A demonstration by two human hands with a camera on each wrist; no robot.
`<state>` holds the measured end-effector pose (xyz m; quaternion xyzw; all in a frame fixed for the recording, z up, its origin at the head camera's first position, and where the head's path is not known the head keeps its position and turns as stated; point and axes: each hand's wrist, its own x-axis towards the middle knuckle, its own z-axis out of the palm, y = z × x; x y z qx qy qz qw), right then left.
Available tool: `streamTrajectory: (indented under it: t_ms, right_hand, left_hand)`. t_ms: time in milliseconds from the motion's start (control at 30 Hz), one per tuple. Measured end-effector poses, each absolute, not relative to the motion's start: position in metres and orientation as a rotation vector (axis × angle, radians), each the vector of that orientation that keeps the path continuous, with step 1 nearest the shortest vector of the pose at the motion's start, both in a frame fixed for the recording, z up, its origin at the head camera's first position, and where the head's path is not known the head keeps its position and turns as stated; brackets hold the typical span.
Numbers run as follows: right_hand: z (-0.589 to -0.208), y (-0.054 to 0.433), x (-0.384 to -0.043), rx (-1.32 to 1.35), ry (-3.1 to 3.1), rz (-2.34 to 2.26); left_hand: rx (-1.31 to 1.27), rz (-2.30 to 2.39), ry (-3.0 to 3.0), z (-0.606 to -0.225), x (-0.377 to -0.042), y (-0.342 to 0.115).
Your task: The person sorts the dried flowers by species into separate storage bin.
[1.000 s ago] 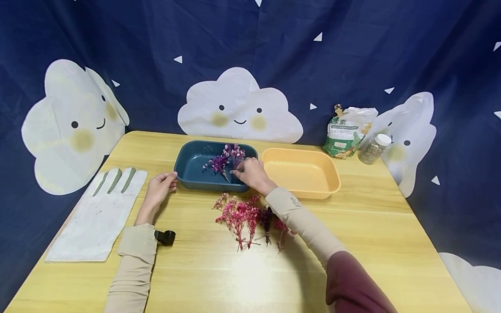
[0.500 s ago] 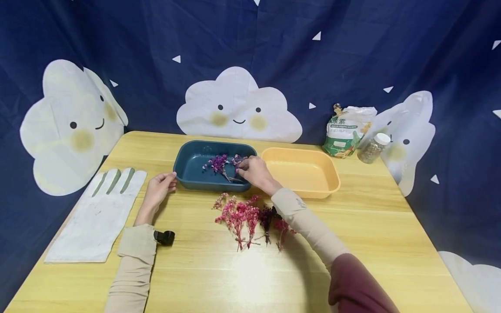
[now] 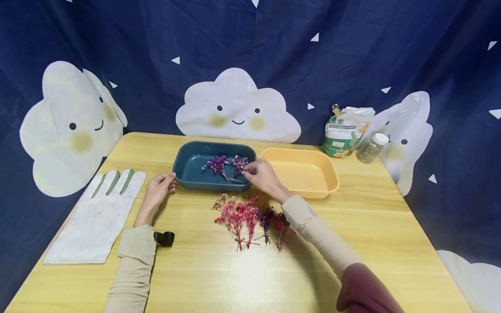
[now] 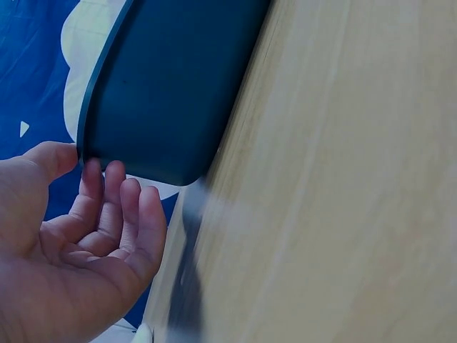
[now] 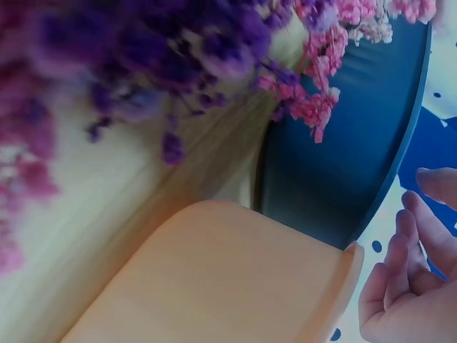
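At the left end of the dark blue basin (image 3: pixel 207 186), my left hand (image 3: pixel 156 191) pinches the rim between thumb and fingertips. The left wrist view shows this hand (image 4: pixel 93 243) with its thumb outside the rim. Two small bunches of purple dried flowers (image 3: pixel 217 164) lie in the basin, stems toward the near side. My right hand (image 3: pixel 266 176) hovers over the basin's right end, beside the right-hand bunch (image 3: pixel 238 163). In the right wrist view its thumb and fingers (image 5: pixel 410 246) are apart and hold nothing.
Pink dried flower bunches (image 3: pixel 236 215) and a dark purple one (image 3: pixel 266 219) lie before the basins. An orange-yellow basin (image 3: pixel 301 171) adjoins the blue one. White gloves (image 3: pixel 94 221) lie left; a clipped bag (image 3: pixel 344 132) and a jar (image 3: pixel 371 150) stand back right.
My right hand has lowered a purple flower bunch into the blue basin, let it go and drawn back a little to the right. The left hand has stayed at the rim.
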<state>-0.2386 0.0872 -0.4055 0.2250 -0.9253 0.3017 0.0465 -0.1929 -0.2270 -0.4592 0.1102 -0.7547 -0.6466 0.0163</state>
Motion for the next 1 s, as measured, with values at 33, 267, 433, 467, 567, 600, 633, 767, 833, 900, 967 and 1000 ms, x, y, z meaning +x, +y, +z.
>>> streamTrajectory:
  t_ms: [33, 267, 433, 467, 567, 600, 633, 767, 833, 900, 967, 1000]
  right_hand:
    - [-0.405, 0.089, -0.236, 0.691, -2.812, 0.927]
    - [-0.405, 0.101, -0.215, 0.721, -2.743, 0.974]
    - [-0.407, 0.111, -0.198, 0.71, -2.721, 0.992]
    - [-0.408, 0.113, -0.194, 0.708, -2.719, 1.0]
    - [-0.41, 0.12, -0.183, 0.697, -2.731, 1.03]
    - [-0.411, 0.123, -0.179, 0.695, -2.74, 1.028]
    - [-0.412, 0.126, -0.175, 0.695, -2.746, 1.027]
    - [-0.418, 0.136, -0.158, 0.696, -2.774, 0.995]
    - [-0.421, 0.141, -0.149, 0.693, -2.785, 0.973]
    - [-0.425, 0.146, -0.142, 0.691, -2.794, 0.96]
    - [-0.429, 0.151, -0.134, 0.706, -2.797, 0.944]
    - [-0.431, 0.152, -0.131, 0.709, -2.798, 0.943]
  left_hand:
    - [0.343, -2.013, -2.345, -0.459, -0.193, -0.227]
    - [0.346, -2.016, -2.348, -0.459, -0.193, -0.227]
    - [0.349, -2.022, -2.348, -0.46, -0.193, -0.227]
    - [0.349, -2.023, -2.345, -0.46, -0.193, -0.227]
    - [0.344, -2.02, -2.345, -0.46, -0.192, -0.227]
    - [0.342, -2.017, -2.348, -0.46, -0.192, -0.227]
    - [0.341, -2.014, -2.354, -0.46, -0.192, -0.227]
    - [0.34, -2.013, -2.371, -0.46, -0.192, -0.227]
    - [0.334, -2.018, -2.374, -0.459, -0.192, -0.227]
    - [0.327, -2.023, -2.374, -0.458, -0.192, -0.228]
    - [0.327, -2.027, -2.372, -0.458, -0.192, -0.228]
    - [0.327, -2.027, -2.373, -0.458, -0.193, -0.229]
